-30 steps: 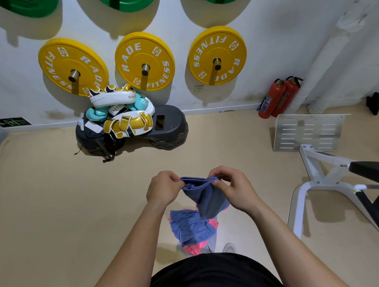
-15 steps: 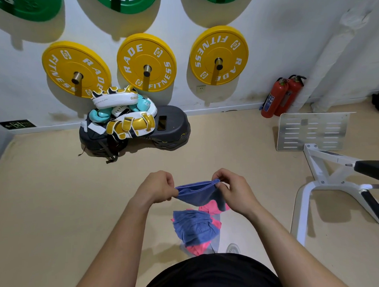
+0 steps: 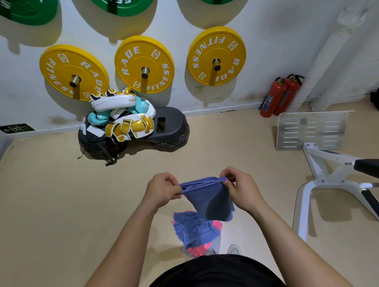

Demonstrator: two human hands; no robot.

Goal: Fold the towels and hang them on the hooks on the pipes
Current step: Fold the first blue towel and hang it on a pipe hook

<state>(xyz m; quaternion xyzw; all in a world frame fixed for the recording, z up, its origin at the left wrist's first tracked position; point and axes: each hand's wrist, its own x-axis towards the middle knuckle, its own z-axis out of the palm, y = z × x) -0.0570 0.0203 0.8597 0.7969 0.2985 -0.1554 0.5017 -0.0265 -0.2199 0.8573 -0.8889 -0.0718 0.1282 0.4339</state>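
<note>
Beige floor [image 3: 57,212], left hand [image 3: 162,190] and right hand [image 3: 243,189] pinching blue towel [image 3: 210,201], towel heap [image 3: 193,231] below (partly hidden)

yellow plates [image 3: 144,64] x3: "RADE FITNESS" (white) | white pad [image 3: 114,101]: "GINO…" cut off | green plate [image 3: 121,2]: "ESS"

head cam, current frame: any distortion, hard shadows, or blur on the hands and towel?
Head view: wide-angle bowing, the white skirting line bends toward the left edge. Head view: the round yellow weight plates throw soft shadows downward on the white wall, so the light sits overhead. Head view: the folded blue cloth towel, left hand and right hand look sharp, with no smear.
</note>
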